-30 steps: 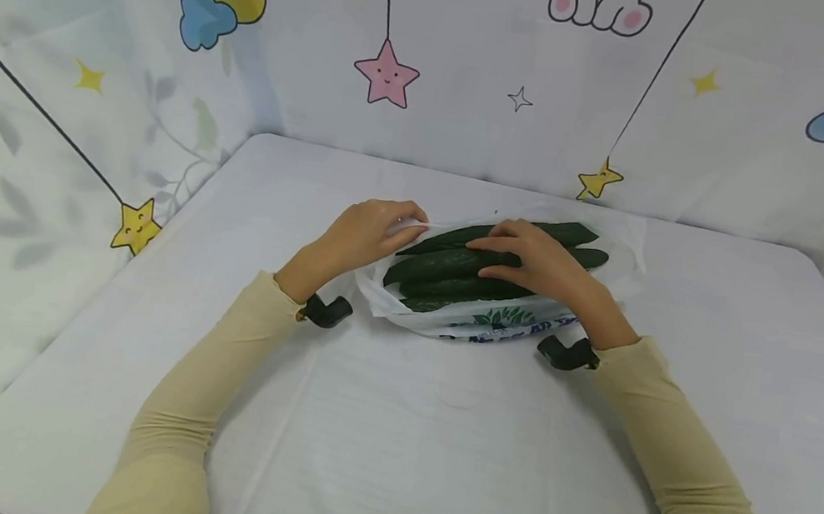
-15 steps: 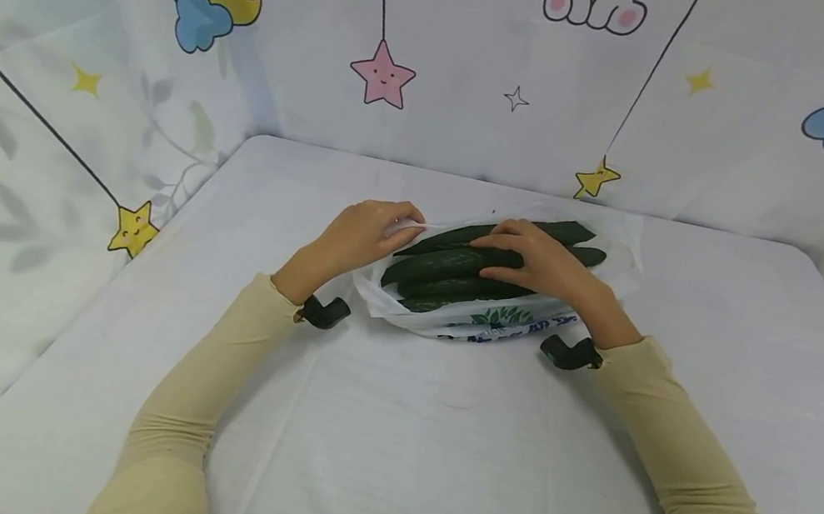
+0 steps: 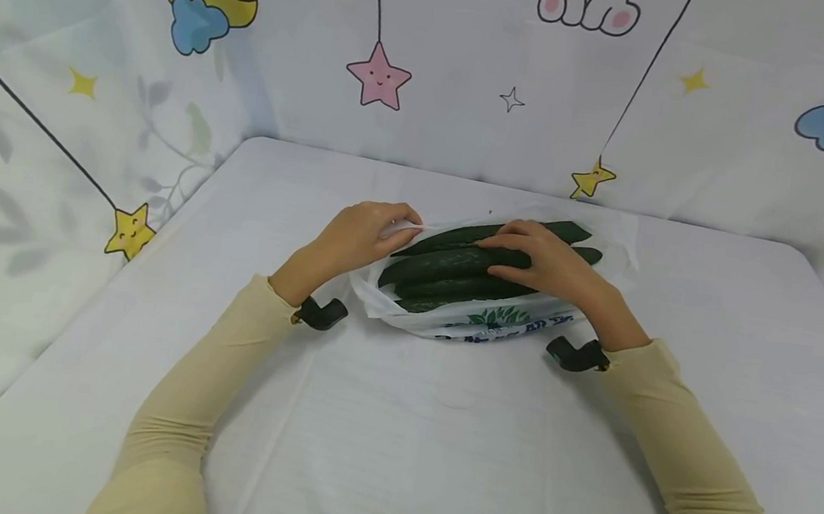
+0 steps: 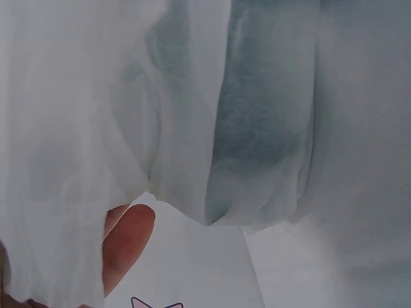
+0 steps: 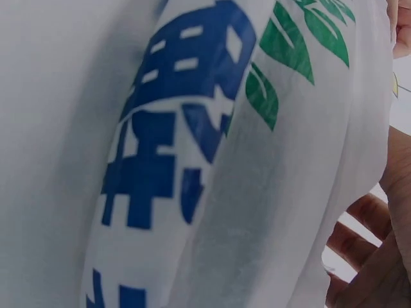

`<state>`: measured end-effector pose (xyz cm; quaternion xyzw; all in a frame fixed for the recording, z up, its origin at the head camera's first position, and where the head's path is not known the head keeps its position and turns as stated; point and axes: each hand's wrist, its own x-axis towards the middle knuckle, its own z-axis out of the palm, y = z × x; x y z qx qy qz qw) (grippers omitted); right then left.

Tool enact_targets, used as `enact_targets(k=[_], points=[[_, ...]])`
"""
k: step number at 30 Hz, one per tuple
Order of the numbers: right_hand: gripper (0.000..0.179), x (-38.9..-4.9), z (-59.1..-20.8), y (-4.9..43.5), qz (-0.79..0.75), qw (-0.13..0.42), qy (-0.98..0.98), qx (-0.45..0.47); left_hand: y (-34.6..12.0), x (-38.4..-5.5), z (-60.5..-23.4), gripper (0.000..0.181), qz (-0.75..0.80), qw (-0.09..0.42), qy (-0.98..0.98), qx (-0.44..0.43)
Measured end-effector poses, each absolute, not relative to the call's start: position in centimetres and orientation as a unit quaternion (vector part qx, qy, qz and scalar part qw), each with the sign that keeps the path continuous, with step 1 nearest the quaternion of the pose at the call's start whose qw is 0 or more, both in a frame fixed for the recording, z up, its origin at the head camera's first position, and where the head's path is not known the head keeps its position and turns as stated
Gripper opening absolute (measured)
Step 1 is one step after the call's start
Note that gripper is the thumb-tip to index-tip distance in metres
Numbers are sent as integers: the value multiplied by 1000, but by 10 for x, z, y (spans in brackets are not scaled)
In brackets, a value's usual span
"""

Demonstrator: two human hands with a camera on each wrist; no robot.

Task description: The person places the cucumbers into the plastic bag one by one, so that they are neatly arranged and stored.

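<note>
Several dark green cucumbers [image 3: 449,265] lie side by side in a white plastic bag [image 3: 405,320] with green leaves and blue lettering printed on its near side. My left hand [image 3: 350,235] pinches the bag's rim at the left end, and in the left wrist view one fingertip [image 4: 131,240] shows past the thin plastic. Reaching over from the right, my right hand [image 3: 553,263] holds a middle cucumber between thumb and fingers. The right wrist view has the printed bag side [image 5: 257,205] close up, with part of the right hand [image 5: 372,273] behind its edge.
The bag lies toward the back of a white-covered table [image 3: 437,444]. Behind it hangs a white cloth backdrop [image 3: 450,35] with stars, a moon and clouds. A dark wrist-worn device [image 3: 323,313] sits under the left wrist, and another dark device [image 3: 577,355] under the right.
My right hand has slid slightly to the right along the cucumber. The left hand keeps its pinch on the bag's rim. The whole head view has shifted a little.
</note>
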<state>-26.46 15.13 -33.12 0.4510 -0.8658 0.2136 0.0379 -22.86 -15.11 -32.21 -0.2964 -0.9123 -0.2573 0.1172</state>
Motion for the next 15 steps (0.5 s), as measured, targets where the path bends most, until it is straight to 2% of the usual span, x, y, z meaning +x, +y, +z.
enact_targets(k=[15], points=[[38, -257, -329, 176, 250, 15, -885, 393, -153, -225, -324, 27, -256, 116, -913, -294]])
